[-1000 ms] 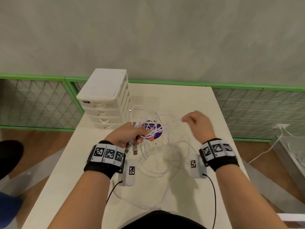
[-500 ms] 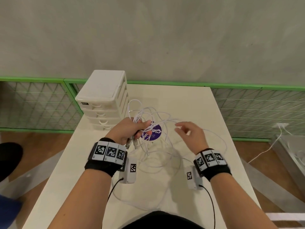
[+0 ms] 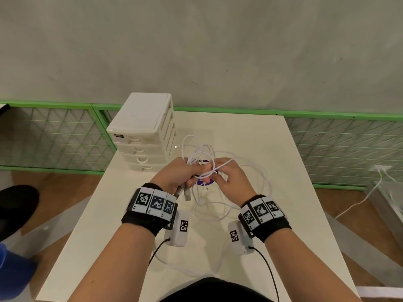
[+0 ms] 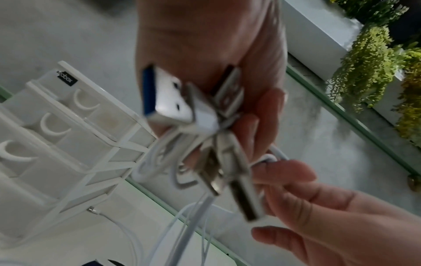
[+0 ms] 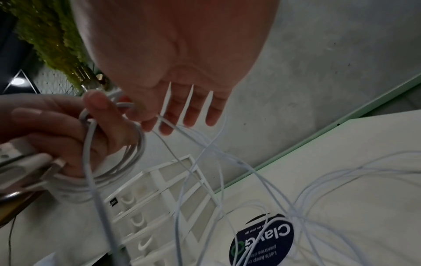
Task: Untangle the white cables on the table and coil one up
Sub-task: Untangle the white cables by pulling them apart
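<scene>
Several thin white cables (image 3: 209, 149) lie tangled on the white table (image 3: 250, 131). My left hand (image 3: 181, 173) is raised over them and grips a bunch of strands, with loops (image 5: 136, 149) wound round its fingers. USB plugs (image 3: 186, 194) stick out below its palm and show large in the left wrist view (image 4: 168, 100). My right hand (image 3: 231, 182) is right beside the left. Its thumb and forefinger pinch one strand (image 3: 222, 163), which drapes over its fingers towards the left hand. The other right fingers (image 5: 193, 108) point down, nearly straight.
A white drawer unit (image 3: 141, 131) stands at the table's back left, close to the cables. A small loose connector (image 3: 176, 147) lies beside it. A round purple sticker (image 3: 206, 182) lies under the tangle. Green mesh fencing (image 3: 327, 116) runs behind the table.
My right hand has come in from the right to meet the left hand, carrying a strand with it. The left hand kept its grip and rose slightly.
</scene>
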Demonstrator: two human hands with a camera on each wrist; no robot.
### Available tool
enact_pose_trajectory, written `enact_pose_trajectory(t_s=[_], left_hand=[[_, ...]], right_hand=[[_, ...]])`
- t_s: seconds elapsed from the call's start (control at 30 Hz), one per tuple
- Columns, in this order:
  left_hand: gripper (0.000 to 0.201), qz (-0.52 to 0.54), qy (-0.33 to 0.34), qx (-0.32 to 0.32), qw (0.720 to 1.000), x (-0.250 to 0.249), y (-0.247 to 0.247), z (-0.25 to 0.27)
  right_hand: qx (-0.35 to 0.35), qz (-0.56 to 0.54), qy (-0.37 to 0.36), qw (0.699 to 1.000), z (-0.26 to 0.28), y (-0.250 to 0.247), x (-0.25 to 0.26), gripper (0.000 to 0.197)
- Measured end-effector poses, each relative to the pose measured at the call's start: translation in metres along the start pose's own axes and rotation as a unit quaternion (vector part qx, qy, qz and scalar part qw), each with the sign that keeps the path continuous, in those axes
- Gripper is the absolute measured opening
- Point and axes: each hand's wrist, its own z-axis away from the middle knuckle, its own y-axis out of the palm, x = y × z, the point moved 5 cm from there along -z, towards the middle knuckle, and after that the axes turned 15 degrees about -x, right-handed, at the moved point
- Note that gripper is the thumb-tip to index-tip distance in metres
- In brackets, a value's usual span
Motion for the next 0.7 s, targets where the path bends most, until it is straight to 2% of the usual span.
enact_pose_trajectory(t_s=[0.07,0.13,0.2,0.27,0.37,0.43,0.5,0.6,0.7], left_hand=[[0.029,-0.027,0.009,0.03,0.999,0.0,0.0,0.001],[0.033,-0.072,0.016,0.064,0.995,0.002,-0.005,0.002],[0.034,-0.102,0.023,0.087,0.991,0.003,-0.014,0.003],[0.031,-0.103,0.026,0.093,0.99,0.007,-0.021,0.0],[0.024,-0.08,0.031,0.066,0.994,0.011,-0.026,-0.006],[0.024,-0.057,0.029,0.027,0.998,0.013,-0.026,-0.013],[0.031,-0.025,0.019,-0.017,0.999,0.013,-0.024,-0.017],[0.032,0.026,0.019,-0.068,0.997,0.012,-0.019,-0.021],[0.027,0.061,0.025,-0.06,0.996,0.011,-0.013,-0.021]], right_hand=[[-0.016,0.014,0.034,0.999,-0.006,-0.01,-0.006,0.018],[-0.09,0.049,0.082,0.991,-0.016,-0.035,-0.026,0.015],[-0.175,0.077,0.141,0.971,-0.023,-0.068,-0.05,0.016],[-0.229,0.119,0.212,0.943,-0.021,-0.099,-0.072,0.022],[-0.249,0.17,0.291,0.908,-0.008,-0.123,-0.098,0.025],[-0.221,0.204,0.322,0.898,-0.001,-0.119,-0.108,0.027],[-0.194,0.219,0.301,0.908,0.002,-0.105,-0.108,0.032],[-0.197,0.184,0.186,0.945,0.0,-0.084,-0.081,0.046],[-0.184,0.152,0.124,0.963,-0.004,-0.068,-0.056,0.06]])
